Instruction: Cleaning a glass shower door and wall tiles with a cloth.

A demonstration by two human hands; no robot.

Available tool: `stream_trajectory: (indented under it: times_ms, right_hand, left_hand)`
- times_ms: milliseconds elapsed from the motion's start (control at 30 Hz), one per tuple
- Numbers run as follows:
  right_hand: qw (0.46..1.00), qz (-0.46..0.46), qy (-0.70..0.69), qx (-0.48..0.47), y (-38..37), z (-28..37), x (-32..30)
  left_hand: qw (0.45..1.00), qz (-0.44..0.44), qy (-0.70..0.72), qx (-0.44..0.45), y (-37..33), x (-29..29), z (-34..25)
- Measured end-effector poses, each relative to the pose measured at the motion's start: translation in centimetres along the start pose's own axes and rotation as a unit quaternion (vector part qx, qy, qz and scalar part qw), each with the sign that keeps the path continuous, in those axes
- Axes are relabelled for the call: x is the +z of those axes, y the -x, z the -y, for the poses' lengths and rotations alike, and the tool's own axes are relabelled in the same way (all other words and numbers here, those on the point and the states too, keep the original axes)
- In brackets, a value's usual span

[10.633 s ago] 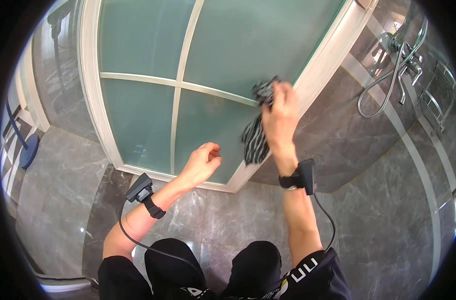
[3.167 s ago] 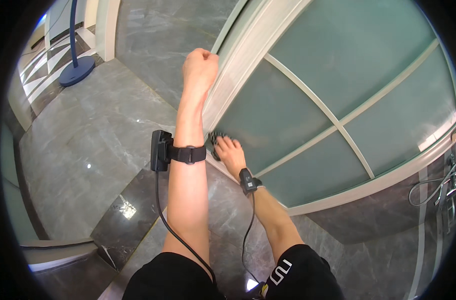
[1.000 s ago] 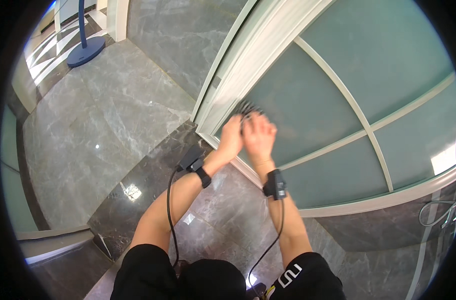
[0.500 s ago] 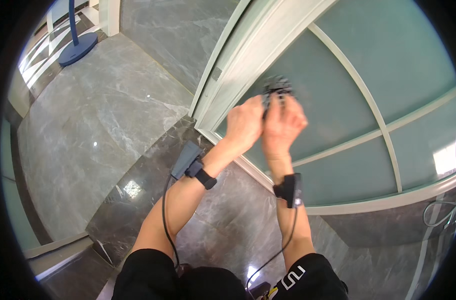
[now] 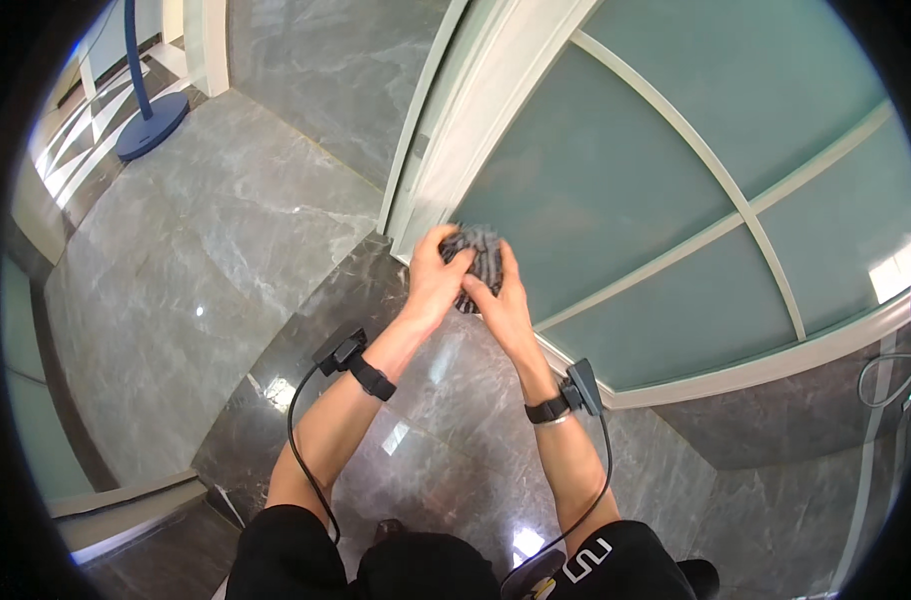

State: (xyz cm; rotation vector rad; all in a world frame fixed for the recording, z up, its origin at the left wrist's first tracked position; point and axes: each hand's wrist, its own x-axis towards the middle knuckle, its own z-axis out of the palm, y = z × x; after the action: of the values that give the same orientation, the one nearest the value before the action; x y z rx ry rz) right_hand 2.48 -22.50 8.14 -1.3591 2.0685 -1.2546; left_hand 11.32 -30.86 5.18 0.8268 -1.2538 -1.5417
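Between my two hands is a bunched-up cloth (image 5: 484, 258) with grey and dark stripes, slightly blurred. My left hand (image 5: 438, 283) grips its left side, the thumb lying over the near face. My right hand (image 5: 504, 305) holds the opposite side, thumb pointing up and inward, fingers wrapped behind and partly hidden. Both hands are in front of the lower corner of a white-framed door (image 5: 666, 230) with frosted green glass panes. Whether the cloth touches the glass I cannot tell.
Grey marble floor (image 5: 186, 290) spreads to the left, crossed by a darker stone strip (image 5: 306, 350). A blue stand with a round base (image 5: 154, 128) is at the far left. At the right hangs a looped cable (image 5: 881, 385). Each wrist wears a strapped device with a black cord.
Both hands have come down and nearer to me, away from the glass pane, bringing the striped cloth. They have turned so the thumbs now rest on the cloth. The view has shifted slightly.
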Motion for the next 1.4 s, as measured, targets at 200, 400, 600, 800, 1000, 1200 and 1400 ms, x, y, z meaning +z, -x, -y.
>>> stream_trajectory:
  times_ms: [200,400,600,800,1000,1200,1400]
  right_hand:
    - [0.979,-0.132,-0.009,-0.153,1.1,2.9,-4.5]
    - [0.996,-0.04,0.068,-0.03,5.4,-1.1,-6.6]
    - [0.997,0.006,0.06,0.045,10.0,-5.3,-8.1]
    - [0.994,0.021,0.072,0.086,11.0,-5.8,-8.8]
    - [0.989,0.048,0.048,0.134,12.5,-8.9,-8.8]
    - [0.99,0.074,0.092,0.081,11.6,-7.8,-8.0]
    - [0.985,0.085,0.089,0.121,13.4,-10.9,-8.8]
  left_hand:
    - [0.854,-0.104,-0.265,0.436,-1.9,6.6,-9.8]
    - [0.876,-0.136,-0.332,0.323,-2.5,5.3,0.2]
    - [0.868,-0.14,-0.28,0.386,-2.1,8.7,-4.1]
    - [0.864,-0.204,-0.302,0.346,-3.0,8.8,-1.7]
    - [0.892,-0.134,-0.295,0.315,-2.6,7.2,-0.8]
    - [0.852,-0.168,-0.325,0.375,-3.1,7.5,-2.6]
    - [0.881,-0.146,-0.28,0.351,-3.2,8.2,-3.3]
